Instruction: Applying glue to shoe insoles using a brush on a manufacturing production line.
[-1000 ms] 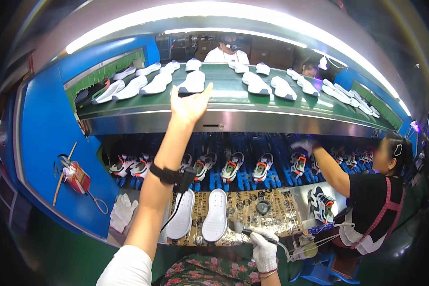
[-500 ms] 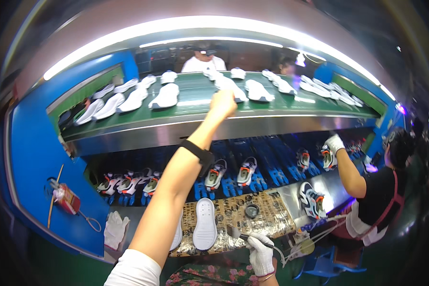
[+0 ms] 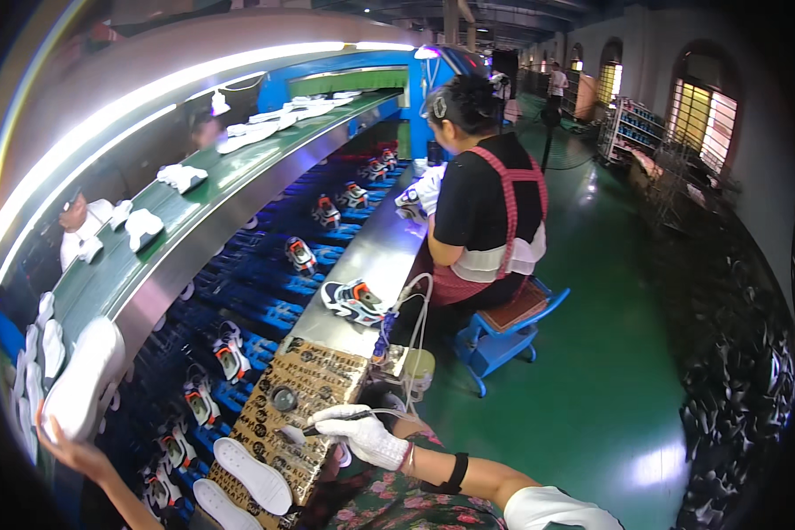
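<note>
At the far left, my bare left hand (image 3: pixel 72 449) grips a white shoe sole (image 3: pixel 90 375) by its lower end and holds it up in front of the green belt (image 3: pixel 172 208). My right hand (image 3: pixel 364 433), in a white knit glove, is closed around the dark handle of a flat brush (image 3: pixel 293 434). A thin clear tube (image 3: pixel 424 411) trails from near the brush's handle. Below that hand, two more white soles, one nearer the brush (image 3: pixel 253 475) and one farther left (image 3: pixel 223 505), lie on the paper-covered bench (image 3: pixel 322 364). Close by sits a small round dark dish (image 3: pixel 283 399).
A co-worker (image 3: pixel 495 194) in a red apron sits to the right on a blue stool (image 3: pixel 512 331), handling a shoe. A shoe upper (image 3: pixel 356 300) rests on the metal counter (image 3: pixel 367 252). Shoes ride on the lower blue racks (image 3: pixel 265 309). Another person stands beyond the belt.
My view has swung right. My left hand, which was reaching over the belt among the soles, now holds one up at the left. The right hand still keeps the brush above the bench.
</note>
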`<state>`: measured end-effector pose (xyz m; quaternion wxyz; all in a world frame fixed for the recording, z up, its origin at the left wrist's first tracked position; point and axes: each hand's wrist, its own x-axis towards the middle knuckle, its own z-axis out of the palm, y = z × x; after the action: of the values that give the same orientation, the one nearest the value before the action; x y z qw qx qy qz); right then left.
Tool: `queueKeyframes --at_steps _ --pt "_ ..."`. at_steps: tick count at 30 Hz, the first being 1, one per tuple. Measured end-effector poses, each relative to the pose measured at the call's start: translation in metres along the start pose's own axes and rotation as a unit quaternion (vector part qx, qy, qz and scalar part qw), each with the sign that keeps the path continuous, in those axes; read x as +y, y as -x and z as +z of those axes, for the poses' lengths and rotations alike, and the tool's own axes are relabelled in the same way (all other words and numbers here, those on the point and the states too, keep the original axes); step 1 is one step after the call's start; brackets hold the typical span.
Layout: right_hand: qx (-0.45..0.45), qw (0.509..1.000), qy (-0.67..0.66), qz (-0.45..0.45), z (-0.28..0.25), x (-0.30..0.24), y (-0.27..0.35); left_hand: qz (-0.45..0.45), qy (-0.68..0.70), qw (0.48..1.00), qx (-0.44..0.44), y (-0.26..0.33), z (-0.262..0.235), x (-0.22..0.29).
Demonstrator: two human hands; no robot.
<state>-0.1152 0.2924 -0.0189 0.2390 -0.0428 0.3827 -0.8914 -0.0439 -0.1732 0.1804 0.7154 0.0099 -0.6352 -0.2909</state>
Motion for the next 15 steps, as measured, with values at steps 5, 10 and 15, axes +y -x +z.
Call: queueKeyframes --at_steps 5,10,15 --pt "-0.023 0.997 -0.010 -0.069 0.012 -0.024 0.008 -0.450 0.241 0.857 -0.080 0.077 -0.018 0.031" --pt "-0.077 0.996 0.038 -0.012 0.048 -0.045 0.033 -0.574 0.234 0.729 -0.290 0.268 -0.010 0.031" --pt "-0.100 0.991 0.070 -0.052 0.050 -0.024 0.033 -0.741 0.222 0.514 -0.370 0.305 0.002 0.145"
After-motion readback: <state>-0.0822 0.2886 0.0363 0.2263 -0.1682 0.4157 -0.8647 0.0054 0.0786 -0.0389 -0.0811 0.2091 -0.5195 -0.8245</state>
